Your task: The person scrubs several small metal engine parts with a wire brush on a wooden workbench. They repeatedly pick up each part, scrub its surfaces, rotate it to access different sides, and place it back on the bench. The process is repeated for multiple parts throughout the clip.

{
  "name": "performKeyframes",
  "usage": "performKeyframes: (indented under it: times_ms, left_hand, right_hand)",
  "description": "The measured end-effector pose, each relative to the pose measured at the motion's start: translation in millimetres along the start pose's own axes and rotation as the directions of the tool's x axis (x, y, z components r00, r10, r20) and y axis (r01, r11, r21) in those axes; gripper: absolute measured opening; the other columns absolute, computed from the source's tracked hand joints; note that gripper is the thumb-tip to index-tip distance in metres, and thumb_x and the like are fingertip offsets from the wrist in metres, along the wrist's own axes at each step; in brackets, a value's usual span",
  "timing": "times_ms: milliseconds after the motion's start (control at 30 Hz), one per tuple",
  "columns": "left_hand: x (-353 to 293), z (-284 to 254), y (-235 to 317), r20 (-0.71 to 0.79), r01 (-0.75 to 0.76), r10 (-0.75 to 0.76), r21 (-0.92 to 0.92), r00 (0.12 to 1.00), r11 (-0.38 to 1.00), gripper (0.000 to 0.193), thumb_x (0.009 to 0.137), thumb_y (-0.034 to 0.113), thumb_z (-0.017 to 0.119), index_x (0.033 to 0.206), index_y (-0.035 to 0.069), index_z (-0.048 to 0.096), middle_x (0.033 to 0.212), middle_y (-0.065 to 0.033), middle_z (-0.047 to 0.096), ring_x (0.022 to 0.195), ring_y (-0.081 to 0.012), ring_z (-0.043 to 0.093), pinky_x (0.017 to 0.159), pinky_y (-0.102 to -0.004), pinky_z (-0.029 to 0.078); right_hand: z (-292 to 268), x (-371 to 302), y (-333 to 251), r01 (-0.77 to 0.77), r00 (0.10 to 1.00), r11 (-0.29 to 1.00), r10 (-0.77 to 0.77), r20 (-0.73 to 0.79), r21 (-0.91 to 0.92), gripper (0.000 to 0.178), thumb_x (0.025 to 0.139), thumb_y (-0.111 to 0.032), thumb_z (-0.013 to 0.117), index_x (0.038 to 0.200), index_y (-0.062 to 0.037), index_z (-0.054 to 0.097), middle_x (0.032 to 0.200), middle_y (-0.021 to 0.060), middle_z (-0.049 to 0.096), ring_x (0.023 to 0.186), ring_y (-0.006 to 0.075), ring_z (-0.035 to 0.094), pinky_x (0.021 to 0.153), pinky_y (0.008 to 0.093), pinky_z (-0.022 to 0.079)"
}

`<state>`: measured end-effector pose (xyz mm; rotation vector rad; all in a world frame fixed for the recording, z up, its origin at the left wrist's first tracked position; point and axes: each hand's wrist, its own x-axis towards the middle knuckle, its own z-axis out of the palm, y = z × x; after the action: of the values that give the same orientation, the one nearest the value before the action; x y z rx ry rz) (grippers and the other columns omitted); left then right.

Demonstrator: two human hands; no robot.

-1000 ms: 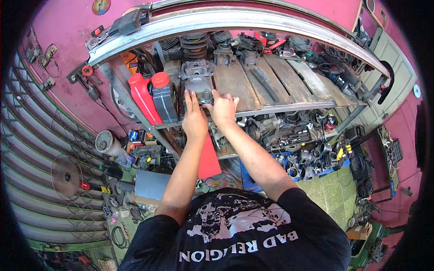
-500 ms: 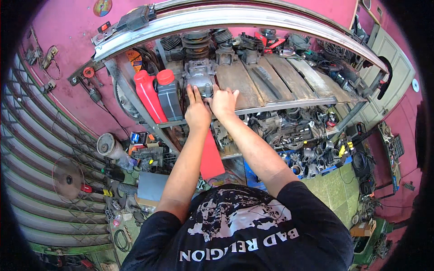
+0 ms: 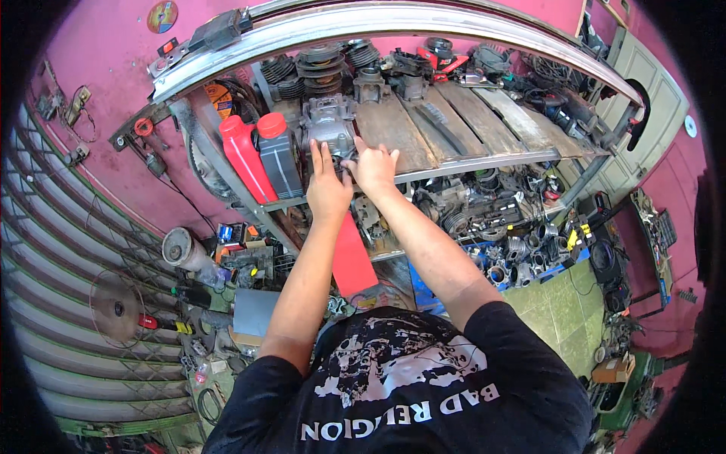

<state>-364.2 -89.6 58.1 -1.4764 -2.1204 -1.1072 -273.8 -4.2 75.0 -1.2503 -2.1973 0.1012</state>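
A grey metal engine casing sits on the wooden slatted shelf, close to its front edge. My left hand is at the casing's near side, its index and middle fingers stretched out along the surface and its thumb apart. Beside it, my right hand grips the casing's near right corner, with the thumb pointing inward and the outer fingers curled. Any small part between the two thumbs is hidden. Just left of the casing stand a red plastic bottle and a dark grey bottle with a red cap.
Finned engine cylinders line the shelf's back. A metal rail crosses above. More engine parts fill the lower shelf, others a blue tray. A red panel hangs below my hands. A fan stands at left.
The view has shifted a little, so the shelf and wall sit slightly farther left. Both hands stay at the casing's near edge, with only slight finger movement.
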Motion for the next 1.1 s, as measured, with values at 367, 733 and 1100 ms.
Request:
performKeyframes:
  times_ms: [367,733,1100]
  left_hand:
    - [-238.4,47.9,-33.7,0.713,0.143,0.227,-0.418,0.663,0.897,0.046,0.092,0.015,0.072,0.137,0.005,0.063,0.124,-0.0198,0.07,0.085,-0.0346,0.07,0.082,-0.046,0.057]
    - [-342.1,146.9,-6.2,0.954,0.036,0.298,-0.299,0.024,0.954,0.051,0.091,0.029,0.075,0.137,0.01,0.065,0.125,-0.0206,0.072,0.118,-0.0391,0.068,0.099,-0.047,0.054]
    - [-401.6,300.8,168.8,0.952,0.136,0.307,-0.302,-0.012,0.943,0.05,0.093,0.026,0.074,0.138,0.008,0.062,0.135,-0.0195,0.066,0.113,-0.0391,0.064,0.097,-0.0483,0.053]
  right_hand:
    - [31.9,-274.9,139.9,0.156,0.973,0.957,-0.191,0.127,0.245,0.046,0.088,-0.022,0.075,0.134,-0.0184,0.069,0.112,0.006,0.074,0.112,0.0269,0.062,0.094,0.0454,0.044]
    - [-22.0,-529.3,324.3,-0.866,0.444,0.483,0.862,0.244,-0.131,0.052,0.087,-0.024,0.076,0.138,-0.0175,0.066,0.11,0.0101,0.079,0.106,0.0366,0.07,0.094,0.0484,0.058]
    - [-7.2,-537.3,538.7,-0.91,0.255,0.351,0.893,0.371,-0.22,0.063,0.085,-0.037,0.08,0.141,-0.0153,0.063,0.116,0.0145,0.078,0.112,0.0396,0.069,0.098,0.0495,0.056]
